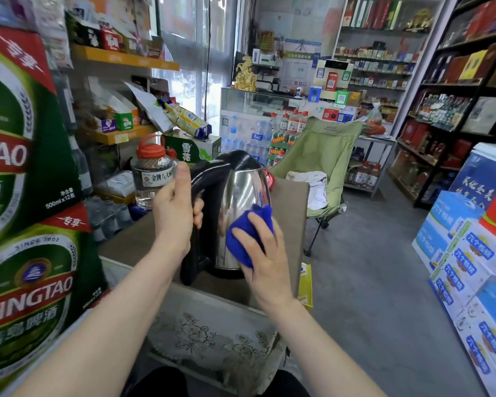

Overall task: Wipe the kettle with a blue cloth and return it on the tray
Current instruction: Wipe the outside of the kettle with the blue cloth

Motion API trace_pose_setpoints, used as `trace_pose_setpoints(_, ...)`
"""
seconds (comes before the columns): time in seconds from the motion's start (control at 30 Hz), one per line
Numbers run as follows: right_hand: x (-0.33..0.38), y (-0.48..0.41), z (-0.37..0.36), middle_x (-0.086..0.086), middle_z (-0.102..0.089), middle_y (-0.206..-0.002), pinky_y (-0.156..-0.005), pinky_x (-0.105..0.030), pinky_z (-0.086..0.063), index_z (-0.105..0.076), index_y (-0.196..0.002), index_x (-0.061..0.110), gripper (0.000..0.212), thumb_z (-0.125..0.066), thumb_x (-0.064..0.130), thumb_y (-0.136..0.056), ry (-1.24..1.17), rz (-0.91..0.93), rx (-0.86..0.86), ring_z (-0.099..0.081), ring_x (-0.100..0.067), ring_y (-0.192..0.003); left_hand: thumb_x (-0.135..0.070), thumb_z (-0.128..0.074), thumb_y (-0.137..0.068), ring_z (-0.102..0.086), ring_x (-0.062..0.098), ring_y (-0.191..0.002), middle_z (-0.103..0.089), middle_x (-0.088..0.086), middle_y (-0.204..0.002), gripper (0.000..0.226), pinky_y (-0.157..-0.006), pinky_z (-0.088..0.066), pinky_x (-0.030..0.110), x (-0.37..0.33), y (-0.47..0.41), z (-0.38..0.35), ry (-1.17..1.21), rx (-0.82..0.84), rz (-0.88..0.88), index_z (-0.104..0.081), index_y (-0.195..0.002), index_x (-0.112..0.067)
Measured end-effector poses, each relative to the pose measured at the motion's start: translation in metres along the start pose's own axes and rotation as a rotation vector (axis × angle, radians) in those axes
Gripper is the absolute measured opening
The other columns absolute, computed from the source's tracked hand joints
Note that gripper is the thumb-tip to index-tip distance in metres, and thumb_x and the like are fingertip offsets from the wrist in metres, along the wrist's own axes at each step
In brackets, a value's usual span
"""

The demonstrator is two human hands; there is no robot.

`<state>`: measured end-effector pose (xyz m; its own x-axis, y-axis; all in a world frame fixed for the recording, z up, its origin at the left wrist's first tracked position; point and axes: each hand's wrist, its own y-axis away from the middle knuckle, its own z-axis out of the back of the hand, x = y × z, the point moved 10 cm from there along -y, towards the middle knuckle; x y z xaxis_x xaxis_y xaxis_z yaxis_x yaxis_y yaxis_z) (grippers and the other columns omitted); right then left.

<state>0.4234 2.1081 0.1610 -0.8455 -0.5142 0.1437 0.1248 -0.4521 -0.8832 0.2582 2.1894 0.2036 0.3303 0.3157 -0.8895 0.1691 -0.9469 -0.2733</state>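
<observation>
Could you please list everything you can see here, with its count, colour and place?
kettle: one, steel with black handle, centre
blue cloth: one, blue, pressed on the kettle's side
jug: one, clear with red cap, behind the kettle, to its left
folding chair: one, green, farther back, right of the kettle
beer cartons: two, green and red, stacked far left
horse figurine: one, gold, at the back
left hand: one, grips the kettle's handle
right hand: one, holds the blue cloth against the kettle

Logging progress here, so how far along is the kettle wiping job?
Pickup looks done: the left hand grips the kettle by its black handle. Wiping is underway, the right hand pressing the blue cloth on the steel side. Returning it to the tray remains.
</observation>
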Motion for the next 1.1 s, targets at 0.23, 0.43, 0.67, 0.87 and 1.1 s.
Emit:
trace_pose_setpoints(0.23,-0.022,-0.119,0.044,-0.002,-0.06,-0.14,-0.114,-0.047,-0.041,-0.069,-0.124,0.015,0.036,-0.066,0.037,-0.095,-0.08,-0.318,-0.131,-0.053,-0.025,-0.131,-0.076,-0.048,-0.075,-0.035,0.014,-0.041,-0.038,0.0,-0.051,0.064,-0.038,-0.027,0.026,-0.003,0.008,-0.012,-0.027,0.062,0.051,-0.055,-0.094,-0.015)
trace_pose_setpoints(0.43,0.036,-0.05,0.005,-0.011,-0.061,-0.145,-0.113,-0.061,-0.037,-0.07,-0.127,0.011,0.038,-0.063,0.036,-0.099,0.149,0.313,-0.001,-0.05,-0.047,-0.134,-0.071,-0.044,-0.086,-0.037,0.017,-0.042,-0.044,0.0,-0.049,0.059,-0.04,-0.03,0.028,-0.017,-0.004,-0.006,-0.043,0.005,0.021,-0.055,-0.086,-0.014)
trace_pose_setpoints(0.67,0.014,-0.069,0.016,-0.011,-0.053,-0.147,-0.109,-0.057,-0.044,-0.06,-0.134,0.018,0.041,-0.07,0.024,-0.094,0.152,0.303,-0.02,-0.055,-0.037,-0.131,-0.069,-0.044,-0.088,-0.036,0.015,-0.041,-0.043,-0.002,-0.048,0.057,-0.041,-0.029,0.029,-0.006,-0.004,0.002,0.031,-0.026,0.066,-0.053,-0.083,-0.013)
trace_pose_setpoints(0.87,0.023,-0.076,0.026,-0.014,-0.06,-0.143,-0.115,-0.052,-0.036,-0.075,-0.121,0.014,0.035,-0.068,0.024,-0.089,0.064,0.106,-0.099,-0.053,-0.046,-0.131,-0.073,-0.043,-0.086,-0.032,0.014,-0.039,-0.039,-0.003,-0.045,0.059,-0.04,-0.026,0.028,-0.006,-0.009,0.001,0.12,-0.046,0.105,-0.051,-0.063,-0.019)
trace_pose_setpoints(1.1,-0.006,-0.028,0.015,-0.011,-0.048,-0.152,-0.117,-0.045,-0.037,-0.064,-0.137,0.014,0.04,-0.057,0.031,-0.102,0.032,0.09,-0.007,-0.051,-0.034,-0.135,-0.07,-0.043,-0.088,-0.032,0.012,-0.038,-0.037,-0.004,-0.046,0.057,-0.036,-0.029,0.023,0.009,-0.014,0.021,0.242,-0.134,0.199,-0.051,-0.082,-0.014)
